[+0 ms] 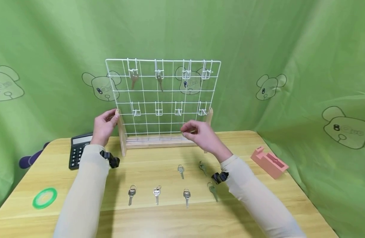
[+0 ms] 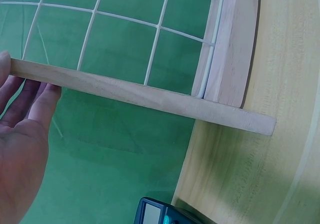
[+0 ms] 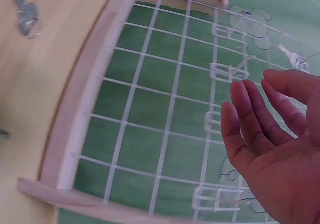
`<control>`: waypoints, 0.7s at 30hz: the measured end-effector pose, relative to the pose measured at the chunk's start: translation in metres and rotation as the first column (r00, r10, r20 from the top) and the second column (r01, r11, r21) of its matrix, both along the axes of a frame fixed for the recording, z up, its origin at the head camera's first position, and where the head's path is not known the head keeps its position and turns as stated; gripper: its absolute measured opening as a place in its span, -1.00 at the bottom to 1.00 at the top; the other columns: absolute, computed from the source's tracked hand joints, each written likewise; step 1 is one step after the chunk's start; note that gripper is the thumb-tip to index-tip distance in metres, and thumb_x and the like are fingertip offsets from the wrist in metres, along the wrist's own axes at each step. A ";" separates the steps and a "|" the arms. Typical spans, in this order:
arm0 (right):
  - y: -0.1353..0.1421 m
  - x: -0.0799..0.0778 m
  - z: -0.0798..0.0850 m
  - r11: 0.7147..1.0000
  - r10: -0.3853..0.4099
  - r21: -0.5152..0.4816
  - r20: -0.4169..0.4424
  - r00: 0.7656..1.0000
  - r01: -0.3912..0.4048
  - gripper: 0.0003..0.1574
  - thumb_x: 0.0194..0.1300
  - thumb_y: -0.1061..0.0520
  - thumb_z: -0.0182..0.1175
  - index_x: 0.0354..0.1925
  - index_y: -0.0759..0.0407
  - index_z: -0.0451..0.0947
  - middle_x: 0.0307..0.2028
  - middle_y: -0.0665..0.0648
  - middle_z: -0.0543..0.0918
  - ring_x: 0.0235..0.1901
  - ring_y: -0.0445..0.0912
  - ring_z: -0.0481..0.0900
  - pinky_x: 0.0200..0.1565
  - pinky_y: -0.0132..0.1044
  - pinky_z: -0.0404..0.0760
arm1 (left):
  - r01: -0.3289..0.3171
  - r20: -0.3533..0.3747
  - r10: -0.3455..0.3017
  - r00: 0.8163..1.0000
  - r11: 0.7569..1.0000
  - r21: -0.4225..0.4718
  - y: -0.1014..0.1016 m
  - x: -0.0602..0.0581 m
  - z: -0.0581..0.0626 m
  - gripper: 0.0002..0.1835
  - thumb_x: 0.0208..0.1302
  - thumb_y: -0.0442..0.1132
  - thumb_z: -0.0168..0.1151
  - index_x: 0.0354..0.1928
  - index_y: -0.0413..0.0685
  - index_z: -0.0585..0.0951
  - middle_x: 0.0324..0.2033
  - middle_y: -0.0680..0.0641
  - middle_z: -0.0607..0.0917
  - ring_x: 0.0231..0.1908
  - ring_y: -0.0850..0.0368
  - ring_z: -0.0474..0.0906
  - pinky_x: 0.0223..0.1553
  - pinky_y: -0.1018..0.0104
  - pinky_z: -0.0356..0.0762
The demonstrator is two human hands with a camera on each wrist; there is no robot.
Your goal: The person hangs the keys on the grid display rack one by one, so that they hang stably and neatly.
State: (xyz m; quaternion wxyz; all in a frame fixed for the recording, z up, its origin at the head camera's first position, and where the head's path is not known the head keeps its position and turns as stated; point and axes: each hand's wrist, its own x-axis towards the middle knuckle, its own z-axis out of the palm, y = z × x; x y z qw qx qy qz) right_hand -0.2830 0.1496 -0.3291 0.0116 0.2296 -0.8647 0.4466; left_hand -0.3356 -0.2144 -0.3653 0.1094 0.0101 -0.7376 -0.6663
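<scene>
A white wire grid rack (image 1: 172, 90) stands upright in a wooden base. My left hand (image 1: 104, 127) pinches the rack's left wooden post (image 2: 125, 92) between thumb and fingers near its top. In front of the lower right of the grid is my right hand (image 1: 201, 135), its fingers loosely bent and nothing between them in the right wrist view. Two keys hang from the upper row: one key (image 1: 134, 80) on the leftmost hook and another key (image 1: 159, 81) on the second. The other hooks, such as the lower-left hook (image 1: 136, 111), hold no key. Several keys, including one (image 1: 186, 197), lie on the table.
A black calculator (image 1: 76, 156) lies left of the rack, behind my left forearm. A green ring-shaped item (image 1: 44, 198) is at the table's left. At the right edge stands a pink tape dispenser (image 1: 270, 162). Green curtain (image 1: 242, 39) surrounds the wooden table (image 1: 158, 221).
</scene>
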 end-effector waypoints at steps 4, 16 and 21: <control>0.009 0.000 -0.015 0.998 0.039 0.038 0.033 0.999 -0.040 -0.75 0.32 0.24 0.26 -0.03 0.26 0.60 -0.17 0.08 0.65 -0.14 -0.04 0.60 -0.04 -0.21 0.66 | -0.001 0.016 0.001 1.000 1.000 -0.008 0.000 0.000 0.001 -0.49 0.46 -0.22 0.11 0.40 -0.12 0.35 0.33 -0.19 0.40 0.26 -0.03 0.38 0.24 0.30 0.45; 0.013 -0.003 -0.060 0.975 0.178 0.129 0.026 0.984 -0.180 -0.80 0.26 0.35 0.27 -0.12 0.25 0.61 -0.21 0.04 0.64 -0.14 -0.07 0.59 0.00 -0.21 0.65 | -0.015 0.024 0.015 1.000 1.000 -0.016 -0.003 0.003 0.001 -0.49 0.46 -0.22 0.12 0.39 -0.11 0.36 0.32 -0.17 0.42 0.24 0.00 0.39 0.23 0.33 0.45; 0.013 -0.003 -0.074 0.964 0.201 0.163 0.064 0.977 -0.209 -0.78 0.24 0.37 0.28 -0.11 0.29 0.60 -0.20 0.11 0.64 -0.15 -0.07 0.58 -0.01 -0.23 0.65 | -0.011 0.016 0.011 1.000 1.000 -0.020 -0.001 0.003 0.004 -0.49 0.46 -0.22 0.12 0.39 -0.12 0.36 0.31 -0.18 0.43 0.23 -0.01 0.40 0.22 0.34 0.46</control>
